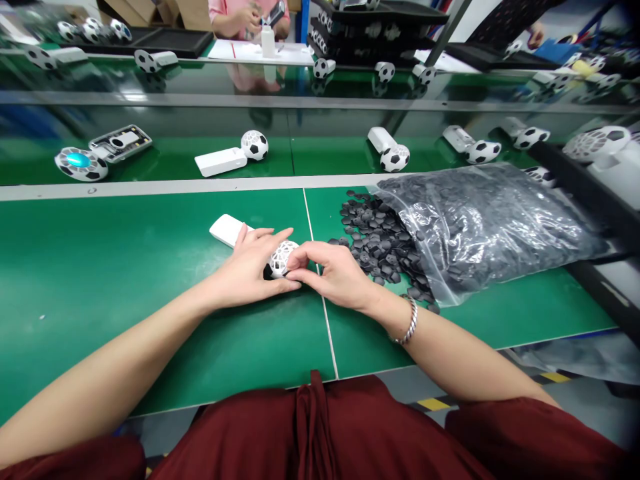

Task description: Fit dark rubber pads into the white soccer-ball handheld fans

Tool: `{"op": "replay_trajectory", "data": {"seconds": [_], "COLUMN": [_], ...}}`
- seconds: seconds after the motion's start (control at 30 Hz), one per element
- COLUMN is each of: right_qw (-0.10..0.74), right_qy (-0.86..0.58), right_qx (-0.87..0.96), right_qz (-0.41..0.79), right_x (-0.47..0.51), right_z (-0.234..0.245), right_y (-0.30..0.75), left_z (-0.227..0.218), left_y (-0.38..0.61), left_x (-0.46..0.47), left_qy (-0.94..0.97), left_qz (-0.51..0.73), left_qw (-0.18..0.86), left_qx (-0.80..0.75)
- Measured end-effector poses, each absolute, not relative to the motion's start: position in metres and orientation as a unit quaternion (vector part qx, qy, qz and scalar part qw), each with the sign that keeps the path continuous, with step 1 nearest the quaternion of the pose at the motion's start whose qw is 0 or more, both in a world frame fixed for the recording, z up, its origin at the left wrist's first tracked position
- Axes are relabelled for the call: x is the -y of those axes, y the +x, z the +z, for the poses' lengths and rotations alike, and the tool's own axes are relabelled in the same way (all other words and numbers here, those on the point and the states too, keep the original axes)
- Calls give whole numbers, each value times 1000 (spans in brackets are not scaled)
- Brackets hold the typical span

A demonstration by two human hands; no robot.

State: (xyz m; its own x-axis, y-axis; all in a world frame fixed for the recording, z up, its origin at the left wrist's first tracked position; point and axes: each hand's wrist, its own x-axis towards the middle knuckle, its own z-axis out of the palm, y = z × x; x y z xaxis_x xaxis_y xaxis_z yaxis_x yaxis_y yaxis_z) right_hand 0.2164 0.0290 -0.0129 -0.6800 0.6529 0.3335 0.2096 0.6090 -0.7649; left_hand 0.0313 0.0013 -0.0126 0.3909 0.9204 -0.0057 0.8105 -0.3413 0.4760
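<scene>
My left hand wraps a white lattice ball shell, which is joined to a white oblong handle reaching up-left past my fingers. My right hand pinches the shell from the other side, and its fingertips hide part of it. A dark gap shows in the lattice beneath my fingers. Just right of my right hand lies a spill of black hexagonal pads, running out of a clear plastic bag full of more. A silver chain bracelet circles my right wrist.
I work at a green bench edged by a grey rail. Beyond it, football-patterned devices lie on a second green surface. A co-worker's hands work at the far side near a white bottle. A black rack stands at right.
</scene>
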Motion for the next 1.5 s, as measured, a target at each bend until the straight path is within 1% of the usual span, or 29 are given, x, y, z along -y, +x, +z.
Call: {"op": "replay_trajectory", "data": {"seconds": [0.17,0.3,0.37,0.57,0.67,0.7,0.77,0.83,0.87,0.93,1.0,1.07,1.17,1.2,1.27,1.37,1.43,1.5], "right_qw": [288,328,339,276,268,260,230,171,134,75,49,49,65,71,85,141,179,197], "right_qy": [-239,-273,-298,-292,-299,-315,-380,-462,-493,-520,-515,-506,-487,-477,-459,-441,-407,-356], "right_qx": [876,852,835,814,812,819,840,848,845,840,843,847,858,863,871,855,844,841], "right_qz": [303,303,314,420,424,403,312,197,158,134,148,156,150,147,156,233,301,357], "right_x": [-27,-29,-31,-36,-45,-49,-59,-68,-71,-76,-77,-77,-75,-75,-72,-65,-59,-53], "right_z": [-10,-14,-19,-28,-24,-21,-16,-12,-11,-12,-14,-15,-14,-13,-10,-5,-3,-3], "right_y": [217,218,218,216,221,225,235,246,250,255,255,254,251,251,249,246,242,239], "left_z": [-12,-12,-11,-12,-14,-14,-16,-16,-16,-16,-15,-16,-17,-17,-15,-12,-11,-12], "left_y": [29,30,30,33,32,32,31,29,29,28,29,33,40,42,41,31,23,18], "left_x": [-2,-2,-1,0,0,0,0,-1,-1,0,2,6,13,15,15,9,4,0], "left_qy": [814,800,797,806,810,813,815,817,818,825,831,826,794,787,790,803,802,797], "left_qz": [129,144,153,172,180,180,179,178,176,163,144,137,161,169,177,183,193,204], "left_qw": [216,220,220,208,206,206,203,191,186,187,196,185,149,151,190,268,296,312], "left_qx": [-523,-538,-541,-526,-518,-514,-512,-515,-515,-508,-500,-515,-567,-573,-555,-500,-481,-476]}}
